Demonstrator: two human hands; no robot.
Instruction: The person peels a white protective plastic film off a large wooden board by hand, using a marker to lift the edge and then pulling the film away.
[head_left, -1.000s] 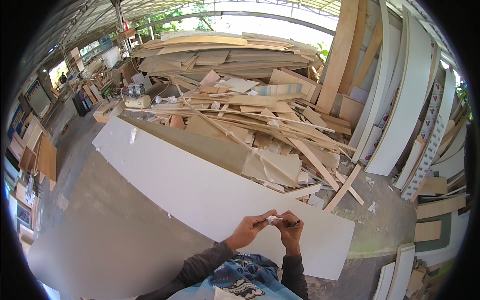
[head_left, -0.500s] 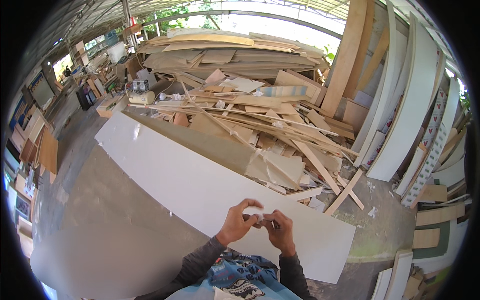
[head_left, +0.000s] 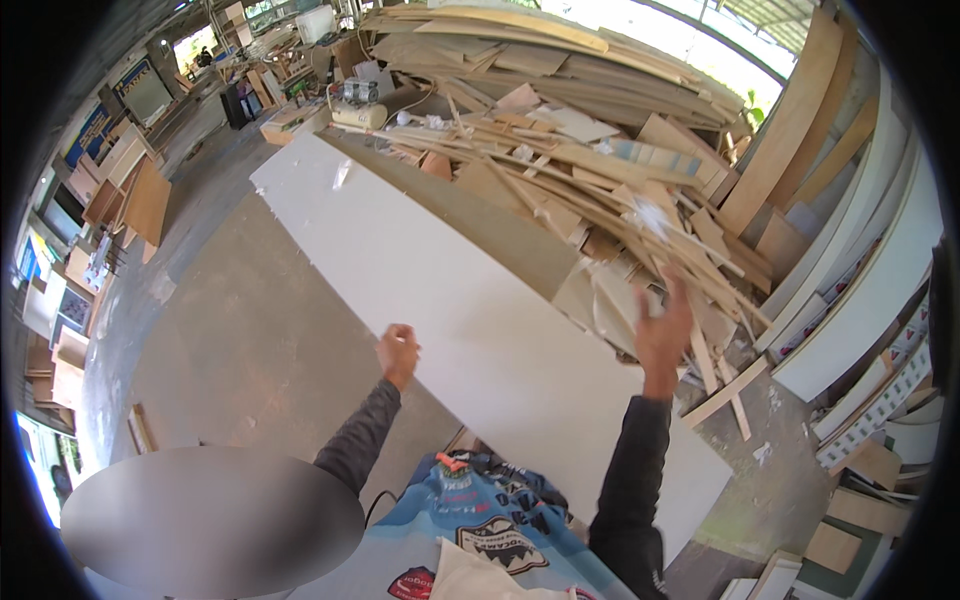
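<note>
My right hand [head_left: 664, 335] is stretched out over the far edge of the long white board [head_left: 450, 320], its fingers spread and blurred by motion, with nothing in them. Beyond its fingertips a white crumpled scrap [head_left: 650, 214], smeared by motion, shows against the wood pile. My left hand [head_left: 398, 356] hovers by the board's near edge with curled fingers; whatever may be inside them is hidden. On the board's far left end lies a small shiny clear scrap [head_left: 342, 174].
A heap of wood offcuts [head_left: 560, 165] lies behind the board, with stacked sheets [head_left: 560, 70] farther back. Tall panels [head_left: 850, 270] lean at the right. An air compressor [head_left: 357, 105] stands at the far left end. Concrete floor [head_left: 250, 330] runs along the near side.
My hands, together at a small white scrap before, are now apart. The right has swung forward and right and opened; the left has moved left. My view has also turned.
</note>
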